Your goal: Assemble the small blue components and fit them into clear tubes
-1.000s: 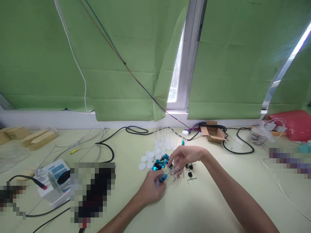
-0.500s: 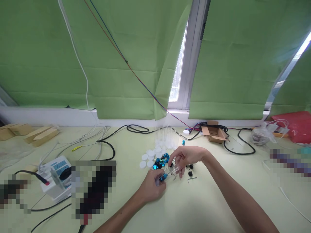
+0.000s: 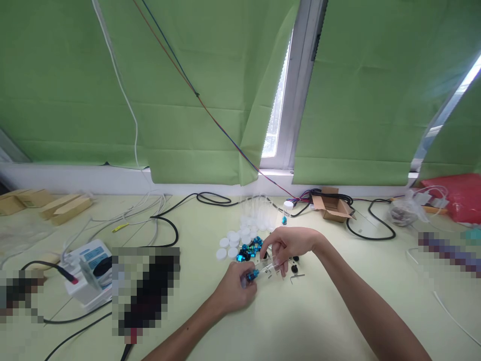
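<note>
My left hand (image 3: 233,290) is closed around one end of a clear plastic tube (image 3: 267,268), which lies tilted just above the table. Inside the tube, near my left fingers, sits a small blue metal part (image 3: 252,275). My right hand (image 3: 295,243) bends down over the tube's other end, its fingers curled on the clear wall. Behind the hands is a pile of blue and black metal parts (image 3: 248,250), with white round caps (image 3: 233,239) to its left. Small black knobs (image 3: 294,269) and an L-shaped hex key (image 3: 298,277) lie beside my right hand.
Clear tubes (image 3: 259,210) stand at the back; to their right is a capped tube (image 3: 288,206) with a blue part in it. An open cardboard box (image 3: 333,209) and black cables (image 3: 393,235) lie at right. A white power box (image 3: 87,276) sits at left.
My right fingers have shifted slightly at the tube's end. My left hand keeps its grip in nearly the same place. The view has moved a little.
</note>
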A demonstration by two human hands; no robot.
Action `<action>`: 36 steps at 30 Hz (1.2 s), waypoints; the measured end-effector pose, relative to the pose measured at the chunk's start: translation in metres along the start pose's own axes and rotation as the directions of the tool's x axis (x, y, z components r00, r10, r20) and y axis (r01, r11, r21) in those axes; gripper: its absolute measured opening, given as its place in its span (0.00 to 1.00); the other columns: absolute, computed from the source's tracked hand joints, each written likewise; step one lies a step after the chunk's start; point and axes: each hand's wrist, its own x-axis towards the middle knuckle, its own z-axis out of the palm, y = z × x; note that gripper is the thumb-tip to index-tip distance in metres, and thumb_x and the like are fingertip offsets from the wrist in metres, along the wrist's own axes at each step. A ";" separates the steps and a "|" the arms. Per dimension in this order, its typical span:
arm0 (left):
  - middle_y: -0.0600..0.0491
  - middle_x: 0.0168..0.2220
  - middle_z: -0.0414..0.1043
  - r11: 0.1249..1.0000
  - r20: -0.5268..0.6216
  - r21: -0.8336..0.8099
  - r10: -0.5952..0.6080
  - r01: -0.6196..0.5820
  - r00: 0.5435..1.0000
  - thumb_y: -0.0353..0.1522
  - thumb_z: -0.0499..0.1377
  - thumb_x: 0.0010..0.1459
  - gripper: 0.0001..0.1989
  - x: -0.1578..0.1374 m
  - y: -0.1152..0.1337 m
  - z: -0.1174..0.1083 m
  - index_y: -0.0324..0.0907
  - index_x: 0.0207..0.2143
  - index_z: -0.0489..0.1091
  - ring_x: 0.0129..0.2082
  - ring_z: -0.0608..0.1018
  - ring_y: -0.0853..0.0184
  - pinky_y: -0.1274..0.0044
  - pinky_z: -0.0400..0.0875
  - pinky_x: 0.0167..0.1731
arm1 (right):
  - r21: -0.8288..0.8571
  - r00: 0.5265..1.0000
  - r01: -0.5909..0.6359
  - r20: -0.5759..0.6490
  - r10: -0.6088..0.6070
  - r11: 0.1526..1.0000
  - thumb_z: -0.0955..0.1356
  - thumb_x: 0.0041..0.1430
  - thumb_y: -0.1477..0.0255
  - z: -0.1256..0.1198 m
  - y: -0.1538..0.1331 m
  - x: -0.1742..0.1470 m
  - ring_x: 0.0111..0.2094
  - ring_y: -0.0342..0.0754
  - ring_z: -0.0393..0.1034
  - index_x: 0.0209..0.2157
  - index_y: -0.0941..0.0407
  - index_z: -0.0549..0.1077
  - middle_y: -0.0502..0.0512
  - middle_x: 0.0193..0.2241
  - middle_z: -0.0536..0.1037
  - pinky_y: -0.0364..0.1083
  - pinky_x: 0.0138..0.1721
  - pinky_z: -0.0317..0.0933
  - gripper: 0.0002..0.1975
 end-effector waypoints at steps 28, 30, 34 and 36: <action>0.59 0.21 0.52 0.997 -0.104 -0.025 -0.077 0.075 0.992 0.29 0.55 0.49 0.08 0.006 0.002 0.000 0.42 0.21 0.57 0.23 0.58 0.71 0.78 0.50 0.23 | -0.128 0.973 0.022 -0.226 -0.051 0.992 0.68 0.56 0.73 0.003 -0.006 0.003 0.21 0.43 0.75 0.43 0.58 0.73 0.48 0.21 0.77 0.39 0.27 0.67 0.12; 0.58 0.22 0.56 0.994 -0.147 -0.077 -0.082 0.071 0.986 0.32 0.56 0.53 0.08 0.008 0.003 -0.002 0.41 0.23 0.60 0.24 0.60 0.70 0.78 0.54 0.25 | -0.080 0.945 0.083 -0.311 -0.104 0.993 0.67 0.58 0.69 0.004 -0.006 0.007 0.22 0.43 0.74 0.41 0.58 0.74 0.50 0.23 0.77 0.40 0.26 0.67 0.10; 0.58 0.22 0.60 0.973 -0.207 -0.216 -0.122 0.076 0.971 0.38 0.57 0.56 0.12 0.011 0.004 -0.004 0.41 0.25 0.62 0.24 0.63 0.70 0.78 0.58 0.25 | -0.045 0.877 0.199 -0.437 -0.198 0.979 0.65 0.62 0.60 0.009 -0.010 0.014 0.23 0.43 0.73 0.40 0.59 0.73 0.54 0.27 0.77 0.42 0.28 0.69 0.16; 0.59 0.21 0.60 0.958 -0.224 -0.271 -0.164 0.100 0.961 0.41 0.58 0.56 0.13 0.011 0.004 -0.004 0.42 0.26 0.63 0.22 0.63 0.71 0.79 0.58 0.24 | -0.050 0.846 0.232 -0.482 -0.227 0.971 0.63 0.63 0.58 0.014 -0.013 0.019 0.23 0.42 0.72 0.40 0.58 0.73 0.53 0.27 0.76 0.42 0.28 0.68 0.17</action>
